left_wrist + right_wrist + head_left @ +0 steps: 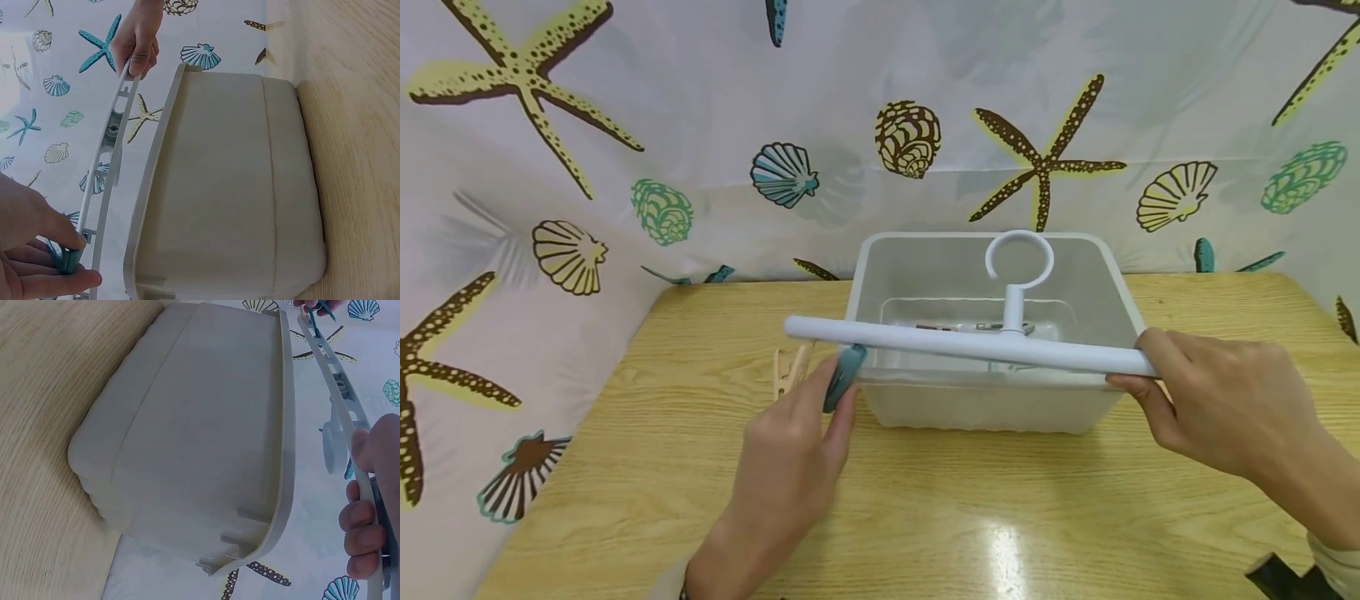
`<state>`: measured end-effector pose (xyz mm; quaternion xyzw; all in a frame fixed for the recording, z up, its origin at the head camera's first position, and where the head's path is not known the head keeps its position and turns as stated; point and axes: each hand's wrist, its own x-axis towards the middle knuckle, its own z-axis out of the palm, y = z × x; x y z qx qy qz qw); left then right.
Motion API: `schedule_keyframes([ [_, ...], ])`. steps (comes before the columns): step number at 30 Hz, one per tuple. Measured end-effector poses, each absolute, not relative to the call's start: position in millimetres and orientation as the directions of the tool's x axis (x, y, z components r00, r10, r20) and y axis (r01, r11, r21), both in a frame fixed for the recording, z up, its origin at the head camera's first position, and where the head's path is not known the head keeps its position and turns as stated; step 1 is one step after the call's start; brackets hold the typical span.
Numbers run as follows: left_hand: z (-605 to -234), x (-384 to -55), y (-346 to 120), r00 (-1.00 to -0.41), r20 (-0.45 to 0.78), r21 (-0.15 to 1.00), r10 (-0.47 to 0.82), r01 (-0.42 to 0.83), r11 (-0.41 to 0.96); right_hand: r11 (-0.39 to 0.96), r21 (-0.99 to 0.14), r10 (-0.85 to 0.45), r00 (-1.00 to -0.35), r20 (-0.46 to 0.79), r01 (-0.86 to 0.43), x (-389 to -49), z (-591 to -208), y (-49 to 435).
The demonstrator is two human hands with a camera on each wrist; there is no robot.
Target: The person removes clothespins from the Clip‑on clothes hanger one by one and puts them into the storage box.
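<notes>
A white plastic clothes hanger [940, 340] with an open ring hook is held level over the near rim of a plastic bin [985, 404]. My right hand [1232, 400] grips its right end, fingers wrapped round the bar in the right wrist view. Between thumb and fingers, my left hand [793, 454] pinches a teal clothespin [846, 377] near the bar's left end. Seen from the left wrist, the clothespin [67, 257] is right at the bar, partly hidden by fingers. The hanger's underside shows a hollow channel with cross ribs.
Left of the bin, a beige clothespin [781, 375] lies on the wooden table [700, 375], partly behind my left hand. Small items lie inside the bin, among them a metal piece [988, 327]. A seashell-patterned curtain [850, 100] hangs behind the table.
</notes>
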<state>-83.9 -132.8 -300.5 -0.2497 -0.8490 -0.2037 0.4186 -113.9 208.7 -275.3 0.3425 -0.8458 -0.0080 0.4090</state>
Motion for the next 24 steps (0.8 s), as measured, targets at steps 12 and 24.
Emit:
schedule_keyframes([
  [12,-294,-72,-142,-0.562,0.789,0.189,0.249,0.607,0.772,0.749,0.297,-0.593,-0.4,0.699,-0.591,-121,-277,212],
  [24,-289,-62,-151,-0.561,0.793,0.206,0.237,0.614,0.762,0.701,0.328,-0.606,-0.285,0.743,-0.633,-120,-270,207],
])
